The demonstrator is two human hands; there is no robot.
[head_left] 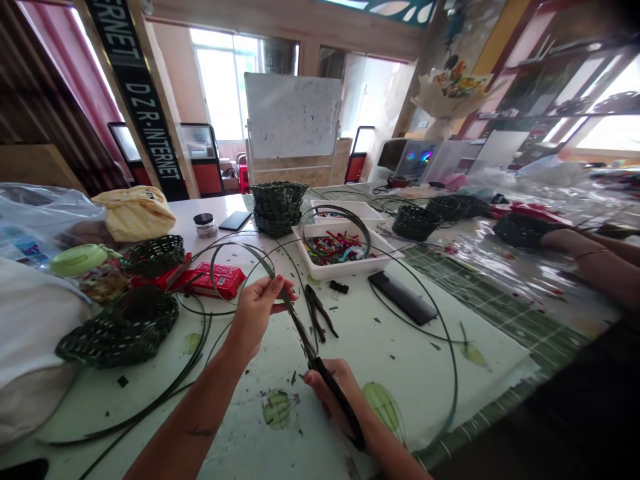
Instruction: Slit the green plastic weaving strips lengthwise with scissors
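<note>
My left hand (257, 310) pinches a dark green strip (263, 259) that curves up and away to the left. In my right hand (336, 390) is a pair of black-handled scissors (337, 393), its blades pointing up along the strip below my left fingers. Whether the blades touch the strip cannot be made out. Beyond my right hand lie black pliers (319, 313) and a black clip (339, 287). Long loops of dark strip curve over the table on both sides of my hands.
Dark woven baskets stand at the left (120, 327) and the back (279, 207). A white tray (345, 267) holds colourful bits. Nearby are a red packet (215, 280), a black phone-like slab (403, 298) and a lidded jar (205, 225). Another person's arm (595, 257) reaches in at right.
</note>
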